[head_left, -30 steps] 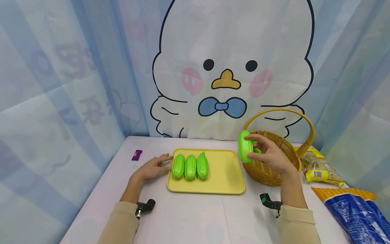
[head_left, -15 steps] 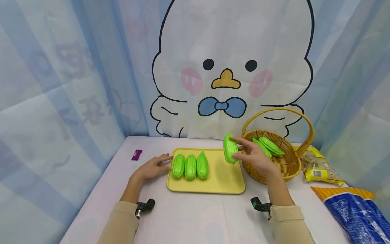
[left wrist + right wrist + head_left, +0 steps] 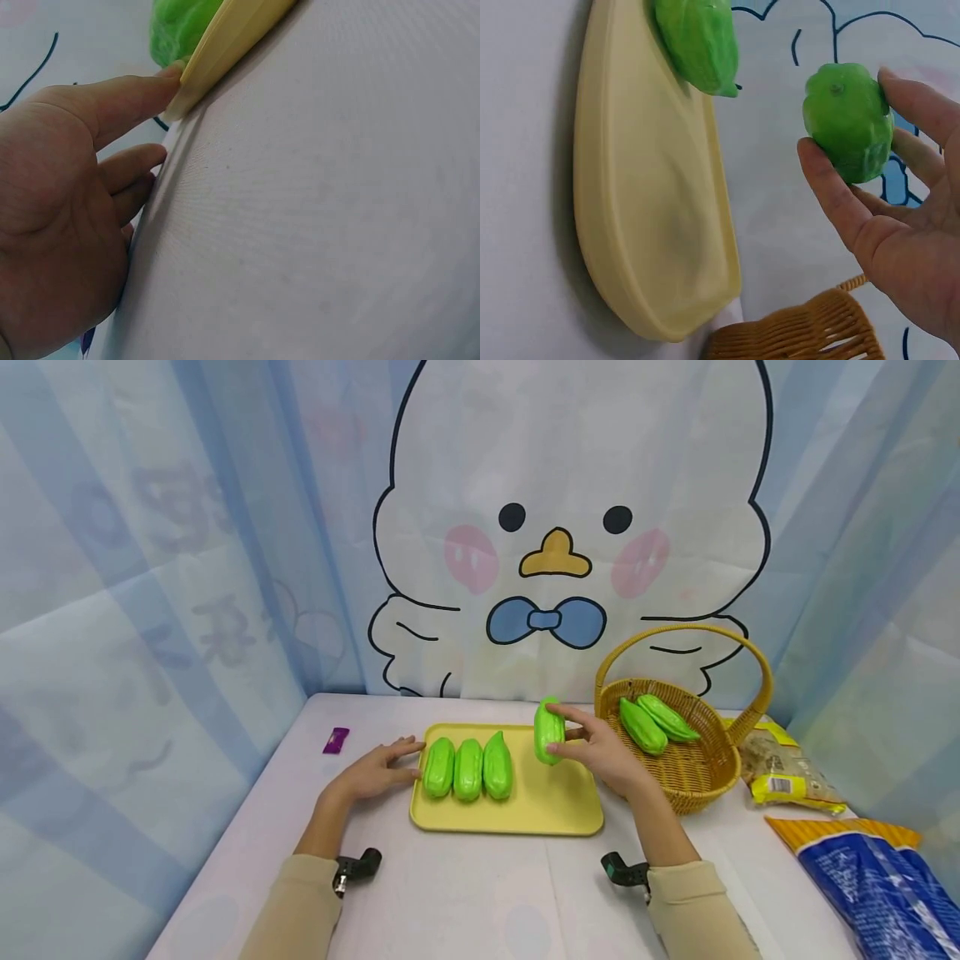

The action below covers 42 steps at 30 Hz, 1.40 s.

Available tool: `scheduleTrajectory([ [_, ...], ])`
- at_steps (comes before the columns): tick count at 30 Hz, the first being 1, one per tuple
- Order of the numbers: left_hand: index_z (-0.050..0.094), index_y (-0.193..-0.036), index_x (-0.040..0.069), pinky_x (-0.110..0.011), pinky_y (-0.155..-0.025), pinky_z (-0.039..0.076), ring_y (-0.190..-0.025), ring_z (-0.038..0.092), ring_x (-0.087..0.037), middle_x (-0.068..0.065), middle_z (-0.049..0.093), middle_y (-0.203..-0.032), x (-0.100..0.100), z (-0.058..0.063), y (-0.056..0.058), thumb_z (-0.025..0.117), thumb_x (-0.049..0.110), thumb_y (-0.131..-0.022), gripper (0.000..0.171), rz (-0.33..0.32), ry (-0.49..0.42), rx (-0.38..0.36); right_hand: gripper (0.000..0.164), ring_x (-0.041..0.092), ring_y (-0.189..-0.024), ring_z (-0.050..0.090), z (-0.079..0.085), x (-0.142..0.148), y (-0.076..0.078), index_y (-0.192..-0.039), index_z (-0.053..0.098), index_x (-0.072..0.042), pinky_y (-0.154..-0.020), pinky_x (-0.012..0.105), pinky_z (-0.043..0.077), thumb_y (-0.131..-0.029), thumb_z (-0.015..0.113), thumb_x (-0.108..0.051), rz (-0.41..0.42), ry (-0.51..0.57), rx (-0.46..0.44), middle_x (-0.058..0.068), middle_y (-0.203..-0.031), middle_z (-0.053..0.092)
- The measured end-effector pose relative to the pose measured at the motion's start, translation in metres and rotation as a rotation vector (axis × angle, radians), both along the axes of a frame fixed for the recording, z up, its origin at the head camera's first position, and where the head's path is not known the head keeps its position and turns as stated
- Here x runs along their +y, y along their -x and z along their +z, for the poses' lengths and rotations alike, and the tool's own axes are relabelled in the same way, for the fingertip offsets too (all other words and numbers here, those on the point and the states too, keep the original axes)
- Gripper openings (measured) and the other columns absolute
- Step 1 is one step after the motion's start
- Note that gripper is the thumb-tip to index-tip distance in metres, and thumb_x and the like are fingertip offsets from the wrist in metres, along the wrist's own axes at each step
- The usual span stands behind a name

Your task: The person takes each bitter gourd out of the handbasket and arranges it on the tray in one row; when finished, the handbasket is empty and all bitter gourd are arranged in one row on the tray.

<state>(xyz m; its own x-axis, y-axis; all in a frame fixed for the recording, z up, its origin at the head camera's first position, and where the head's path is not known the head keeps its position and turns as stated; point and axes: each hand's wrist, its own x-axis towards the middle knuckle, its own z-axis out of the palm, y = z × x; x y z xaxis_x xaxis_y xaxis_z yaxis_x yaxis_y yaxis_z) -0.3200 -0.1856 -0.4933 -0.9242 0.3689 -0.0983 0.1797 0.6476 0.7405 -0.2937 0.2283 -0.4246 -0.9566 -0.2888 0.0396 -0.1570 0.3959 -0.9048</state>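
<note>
My right hand (image 3: pixel 603 758) pinches a ribbed green toy vegetable (image 3: pixel 548 735), elongated like a gourd, between thumb and fingers. It hangs above the right half of the yellow tray (image 3: pixel 555 810). In the right wrist view, the blunt end of this toy vegetable (image 3: pixel 847 124) faces the camera, apart from the tray. On the tray's left half, three similar green toy vegetables (image 3: pixel 468 770) lie side by side. With relaxed fingers, my left hand (image 3: pixel 373 773) rests at the tray's left edge. The left wrist view shows its thumb (image 3: pixel 142 101) touching the tray rim (image 3: pixel 232 52).
Right of the tray stands a wicker basket (image 3: pixel 686 785) with a tall arched handle, holding two green toy vegetables (image 3: pixel 652 725). Beyond it lie a yellow-and-clear bag (image 3: pixel 795 768) and a blue bag (image 3: pixel 877 885). A small purple packet (image 3: pixel 337 741) sits at the far left.
My right hand has carried the green toy vegetable leftward from the basket to over the tray, uncovering the two in the basket. The left hand has stayed in place.
</note>
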Motion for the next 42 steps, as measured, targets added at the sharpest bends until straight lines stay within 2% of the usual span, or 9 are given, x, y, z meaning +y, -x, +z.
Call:
scheduleTrajectory([
  [6,0.052,-0.155,0.026,-0.065,-0.129,0.003,-0.162,0.008,-0.04,-0.008,0.026,-0.173,0.0,-0.001,0.0,0.069,0.042,-0.098,0.061,0.003,0.0,0.0,0.071,0.037,-0.13,0.053,-0.008,-0.011,-0.001,-0.157,0.048,-0.031,-0.093,0.041,0.052,-0.093,0.08,-0.03,0.013,-0.089,-0.014,0.012,-0.154,0.05],
  [15,0.052,-0.155,0.025,-0.064,-0.129,0.003,-0.162,0.009,-0.04,-0.009,0.027,-0.172,0.0,0.0,-0.002,0.07,0.043,-0.097,0.063,-0.002,-0.001,0.011,0.068,0.037,-0.126,0.058,-0.026,-0.019,0.004,-0.157,0.048,-0.018,-0.093,0.04,0.055,-0.096,0.077,-0.025,0.11,-0.141,0.003,0.016,-0.163,0.04],
  [21,0.052,-0.155,0.025,-0.064,-0.13,0.004,-0.162,0.009,-0.04,-0.009,0.027,-0.172,0.0,0.0,-0.002,0.07,0.043,-0.098,0.062,0.0,0.001,0.014,0.066,0.036,-0.126,0.061,-0.033,-0.023,0.006,-0.157,0.048,-0.017,-0.094,0.039,0.054,-0.097,0.076,-0.021,0.119,-0.148,-0.027,0.018,-0.162,0.042],
  [24,0.052,-0.155,0.025,-0.064,-0.129,0.004,-0.162,0.008,-0.041,-0.008,0.027,-0.172,0.0,0.0,-0.002,0.069,0.042,-0.098,0.062,0.002,0.001,0.013,0.066,0.031,-0.121,0.062,-0.035,-0.024,0.006,-0.158,0.047,-0.017,-0.089,0.035,0.053,-0.097,0.075,-0.019,0.116,-0.157,-0.037,0.018,-0.16,0.045],
  [28,0.052,-0.155,0.026,-0.064,-0.129,0.004,-0.162,0.008,-0.041,-0.008,0.027,-0.172,0.0,-0.001,-0.001,0.069,0.042,-0.098,0.062,0.004,0.004,0.012,0.066,0.023,-0.101,0.063,-0.036,-0.026,0.006,-0.157,0.047,-0.016,-0.079,0.032,0.051,-0.098,0.074,-0.019,0.121,-0.158,-0.039,0.018,-0.15,0.054],
  [32,0.052,-0.155,0.025,-0.065,-0.129,0.004,-0.162,0.009,-0.04,-0.008,0.027,-0.172,0.0,-0.001,0.0,0.069,0.043,-0.098,0.062,0.003,0.007,0.012,0.067,0.022,-0.086,0.062,-0.036,-0.028,0.005,-0.158,0.046,-0.015,-0.072,0.034,0.053,-0.098,0.074,-0.019,0.142,-0.135,-0.061,0.017,-0.129,0.063],
  [35,0.052,-0.155,0.025,-0.065,-0.129,0.004,-0.162,0.009,-0.04,-0.008,0.027,-0.172,0.0,-0.001,0.001,0.069,0.043,-0.098,0.062,0.001,0.008,0.014,0.067,0.023,-0.081,0.064,-0.036,-0.028,0.004,-0.159,0.044,-0.014,-0.07,0.034,0.052,-0.099,0.073,-0.02,0.158,-0.128,-0.078,0.017,-0.12,0.065],
  [37,0.052,-0.155,0.025,-0.065,-0.129,0.004,-0.162,0.01,-0.04,-0.008,0.027,-0.172,0.0,-0.001,0.0,0.069,0.042,-0.098,0.062,0.001,0.009,0.014,0.067,0.024,-0.08,0.065,-0.036,-0.028,0.004,-0.159,0.044,-0.014,-0.068,0.032,0.051,-0.099,0.073,-0.021,0.16,-0.13,-0.081,0.017,-0.12,0.066],
  [42,0.052,-0.155,0.025,-0.065,-0.129,0.005,-0.162,0.01,-0.04,-0.008,0.027,-0.172,0.001,0.0,0.0,0.069,0.042,-0.098,0.061,0.003,0.013,0.013,0.067,0.025,-0.075,0.063,-0.035,-0.029,0.004,-0.159,0.044,-0.017,-0.06,0.028,0.043,-0.1,0.072,-0.023,0.147,-0.14,-0.083,0.014,-0.1,0.069],
])
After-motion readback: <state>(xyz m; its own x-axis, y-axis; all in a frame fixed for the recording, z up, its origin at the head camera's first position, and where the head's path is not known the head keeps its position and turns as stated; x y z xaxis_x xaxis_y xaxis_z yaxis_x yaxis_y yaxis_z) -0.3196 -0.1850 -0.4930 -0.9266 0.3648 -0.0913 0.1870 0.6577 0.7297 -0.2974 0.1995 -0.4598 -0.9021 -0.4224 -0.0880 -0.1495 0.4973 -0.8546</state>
